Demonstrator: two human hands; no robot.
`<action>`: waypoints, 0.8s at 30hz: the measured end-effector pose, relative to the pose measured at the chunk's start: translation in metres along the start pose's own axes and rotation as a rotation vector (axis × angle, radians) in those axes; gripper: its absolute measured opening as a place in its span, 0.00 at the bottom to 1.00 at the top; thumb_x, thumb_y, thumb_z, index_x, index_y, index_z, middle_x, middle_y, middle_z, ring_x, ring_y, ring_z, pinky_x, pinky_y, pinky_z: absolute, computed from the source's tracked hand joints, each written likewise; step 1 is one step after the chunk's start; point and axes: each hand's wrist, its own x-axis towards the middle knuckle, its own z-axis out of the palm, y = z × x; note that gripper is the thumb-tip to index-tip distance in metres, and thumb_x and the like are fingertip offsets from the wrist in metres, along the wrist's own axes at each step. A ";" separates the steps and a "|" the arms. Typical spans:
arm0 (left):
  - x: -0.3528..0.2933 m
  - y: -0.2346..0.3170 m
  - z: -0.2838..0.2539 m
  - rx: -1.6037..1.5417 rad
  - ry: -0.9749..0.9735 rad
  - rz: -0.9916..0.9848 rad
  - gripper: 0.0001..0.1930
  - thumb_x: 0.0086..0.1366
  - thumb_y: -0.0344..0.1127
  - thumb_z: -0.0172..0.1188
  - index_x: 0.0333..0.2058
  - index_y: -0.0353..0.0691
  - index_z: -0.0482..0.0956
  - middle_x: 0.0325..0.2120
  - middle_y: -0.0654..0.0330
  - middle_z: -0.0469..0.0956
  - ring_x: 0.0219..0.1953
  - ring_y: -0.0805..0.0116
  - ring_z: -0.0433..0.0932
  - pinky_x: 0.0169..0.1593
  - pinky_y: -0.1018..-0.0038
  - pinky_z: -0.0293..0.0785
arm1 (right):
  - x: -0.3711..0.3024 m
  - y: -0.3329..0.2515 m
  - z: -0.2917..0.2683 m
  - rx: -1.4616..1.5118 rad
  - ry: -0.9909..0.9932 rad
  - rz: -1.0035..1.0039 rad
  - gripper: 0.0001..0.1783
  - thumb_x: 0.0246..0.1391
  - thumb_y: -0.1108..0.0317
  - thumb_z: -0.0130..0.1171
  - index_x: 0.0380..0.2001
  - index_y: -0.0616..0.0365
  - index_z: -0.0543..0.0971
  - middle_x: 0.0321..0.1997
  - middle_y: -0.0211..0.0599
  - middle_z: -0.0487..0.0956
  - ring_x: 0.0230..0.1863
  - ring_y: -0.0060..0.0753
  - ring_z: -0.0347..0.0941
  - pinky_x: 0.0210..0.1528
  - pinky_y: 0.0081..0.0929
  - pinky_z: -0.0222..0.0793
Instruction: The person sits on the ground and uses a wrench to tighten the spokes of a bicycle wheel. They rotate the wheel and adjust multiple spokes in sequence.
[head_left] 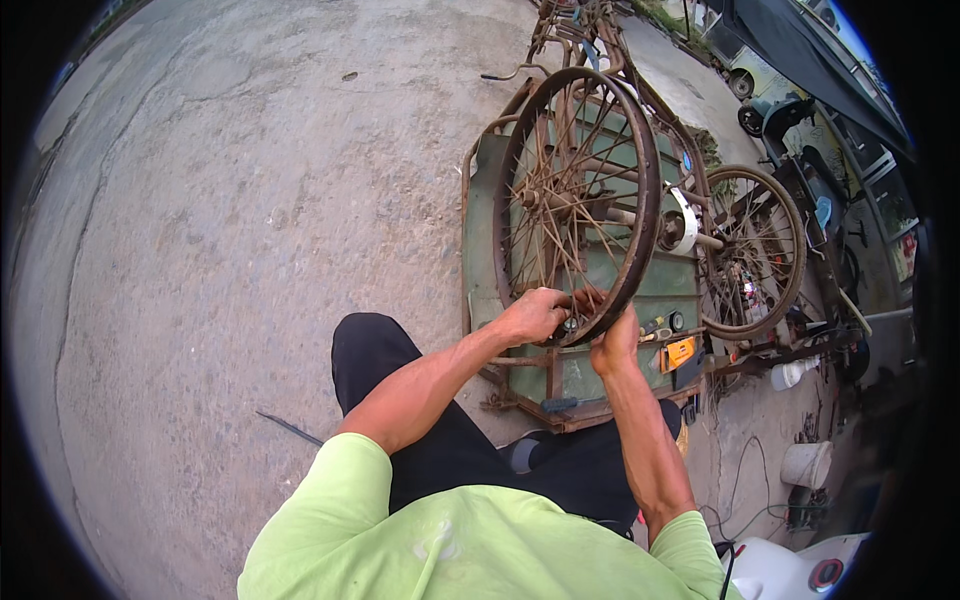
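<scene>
Rusty spoked wheel [578, 200] stands upright on its rim, w/ its low edge over the near end of the green metal cart bed [480, 240], right in front of the person's knees. Left hand [532, 314] sits at the wheel's bottom rim, fingers curled shut around rim/spokes. Right hand [617, 343] grips the rim from below on the other side, fingers closed on it. Just beside the right hand, on the bed: an orange-and-black tool [679, 352] and a few small bits. Second, smaller rusty wheel [753, 252] stands to the right, apart from the first. White bucket [806, 464] on the concrete ground [220, 230] further right, near cables.
</scene>
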 end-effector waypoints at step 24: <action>0.006 0.000 0.000 0.107 0.056 0.065 0.18 0.63 0.29 0.57 0.51 0.34 0.83 0.45 0.39 0.84 0.51 0.41 0.82 0.56 0.57 0.77 | 0.002 -0.013 0.010 -0.044 0.016 0.016 0.27 0.74 0.49 0.44 0.52 0.64 0.76 0.48 0.48 0.84 0.52 0.44 0.82 0.59 0.39 0.75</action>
